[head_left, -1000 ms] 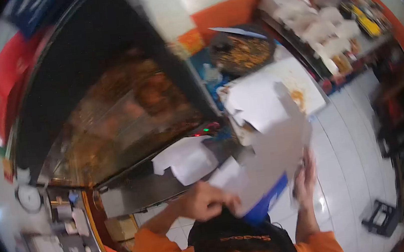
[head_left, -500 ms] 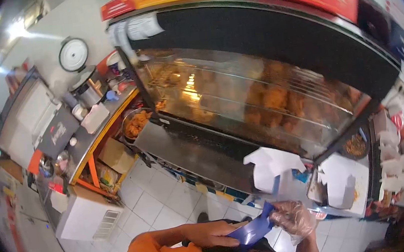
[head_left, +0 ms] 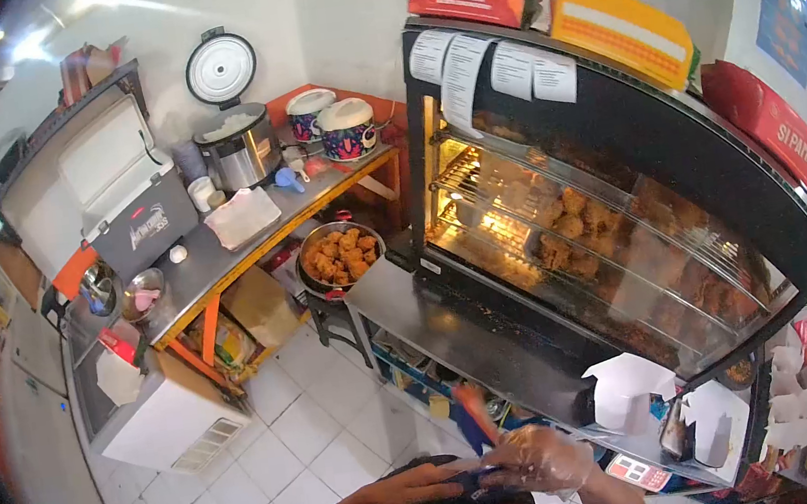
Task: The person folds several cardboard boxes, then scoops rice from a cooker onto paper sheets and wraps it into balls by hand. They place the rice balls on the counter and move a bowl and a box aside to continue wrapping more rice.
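Note:
My left hand (head_left: 417, 486) is low in the view, bare, with its fingers against a blurred blue item (head_left: 473, 437) in front of my body. In a clear plastic glove, my right hand (head_left: 542, 459) grips the same item from the other side. A red-orange part shows at the item's upper end; its exact shape is smeared by motion. To the right of my right hand, an open white paper box (head_left: 632, 391) stands on the metal counter (head_left: 452, 319), and a second white box (head_left: 715, 423) stands beyond it.
A glass cabinet (head_left: 561, 223) with fried chicken rises above the counter. Left of it, a bowl of fried chicken (head_left: 339, 256) sits on a stool. The side table (head_left: 225, 274) holds an open rice cooker (head_left: 240, 149) and a grey cooler (head_left: 144, 223). A red digital scale (head_left: 638, 473) lies near my right wrist.
The view has swung left, so more of the side table and the chicken bowl shows. The blue item is now more upright between my hands, with a red-orange part showing.

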The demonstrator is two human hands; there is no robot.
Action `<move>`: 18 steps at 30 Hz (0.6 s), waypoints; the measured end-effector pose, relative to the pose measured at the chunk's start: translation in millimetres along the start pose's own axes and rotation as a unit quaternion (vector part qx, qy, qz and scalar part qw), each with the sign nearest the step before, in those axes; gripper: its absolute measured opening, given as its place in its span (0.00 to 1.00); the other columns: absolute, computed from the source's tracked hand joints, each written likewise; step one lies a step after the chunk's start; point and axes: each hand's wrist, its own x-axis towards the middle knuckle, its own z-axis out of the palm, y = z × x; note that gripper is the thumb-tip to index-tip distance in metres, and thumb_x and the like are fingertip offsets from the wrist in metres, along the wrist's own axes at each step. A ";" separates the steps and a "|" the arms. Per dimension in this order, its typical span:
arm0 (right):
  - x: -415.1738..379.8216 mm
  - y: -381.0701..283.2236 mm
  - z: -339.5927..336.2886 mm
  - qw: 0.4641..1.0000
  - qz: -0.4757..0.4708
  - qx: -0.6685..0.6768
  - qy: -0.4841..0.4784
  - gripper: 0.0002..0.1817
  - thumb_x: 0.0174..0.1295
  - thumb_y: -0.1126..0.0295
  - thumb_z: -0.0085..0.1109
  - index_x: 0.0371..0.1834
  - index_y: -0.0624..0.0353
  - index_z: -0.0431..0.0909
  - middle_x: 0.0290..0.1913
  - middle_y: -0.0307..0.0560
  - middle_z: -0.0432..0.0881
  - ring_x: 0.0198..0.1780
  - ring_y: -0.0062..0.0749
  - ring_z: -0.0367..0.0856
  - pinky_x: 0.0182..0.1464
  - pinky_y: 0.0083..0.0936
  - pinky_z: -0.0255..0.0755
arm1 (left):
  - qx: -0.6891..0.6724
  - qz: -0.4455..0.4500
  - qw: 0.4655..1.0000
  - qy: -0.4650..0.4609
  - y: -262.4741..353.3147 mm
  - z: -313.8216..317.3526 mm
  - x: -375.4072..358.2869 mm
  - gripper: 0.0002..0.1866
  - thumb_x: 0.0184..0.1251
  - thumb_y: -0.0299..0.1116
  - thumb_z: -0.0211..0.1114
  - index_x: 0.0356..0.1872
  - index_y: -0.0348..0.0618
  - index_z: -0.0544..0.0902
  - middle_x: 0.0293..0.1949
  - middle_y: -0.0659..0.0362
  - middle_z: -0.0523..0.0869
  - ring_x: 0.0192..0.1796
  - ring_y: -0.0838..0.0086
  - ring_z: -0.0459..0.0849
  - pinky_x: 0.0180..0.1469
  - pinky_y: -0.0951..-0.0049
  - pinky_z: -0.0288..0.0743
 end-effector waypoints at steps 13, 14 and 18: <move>6.3 15.0 0.9 0.980 0.188 0.035 0.060 0.43 0.50 0.53 0.80 0.69 0.51 0.70 0.60 0.53 0.83 0.59 0.48 0.83 0.62 0.41 0.78 | 0.399 0.305 0.863 -0.044 37.8 -113.6 -20.5 0.24 0.61 0.37 0.78 0.55 0.37 0.83 0.45 0.51 0.90 0.45 0.74 0.85 0.49 0.71 0.77; 7.6 19.9 -3.9 0.967 0.196 0.133 0.097 0.47 0.48 0.53 0.81 0.71 0.52 0.68 0.63 0.55 0.81 0.62 0.49 0.82 0.63 0.39 0.77 | 0.357 0.262 0.896 -0.035 30.8 -121.1 -20.7 0.23 0.62 0.36 0.78 0.55 0.37 0.83 0.47 0.52 0.90 0.47 0.76 0.85 0.49 0.71 0.77; 46.7 2.5 20.4 0.928 0.212 0.100 0.288 0.47 0.51 0.61 0.81 0.74 0.61 0.66 0.67 0.60 0.78 0.66 0.55 0.80 0.67 0.40 0.74 | 0.041 0.232 0.966 0.110 -3.1 -101.1 0.0 0.21 0.72 0.31 0.68 0.63 0.36 0.78 0.56 0.56 0.87 0.58 0.70 0.84 0.61 0.65 0.77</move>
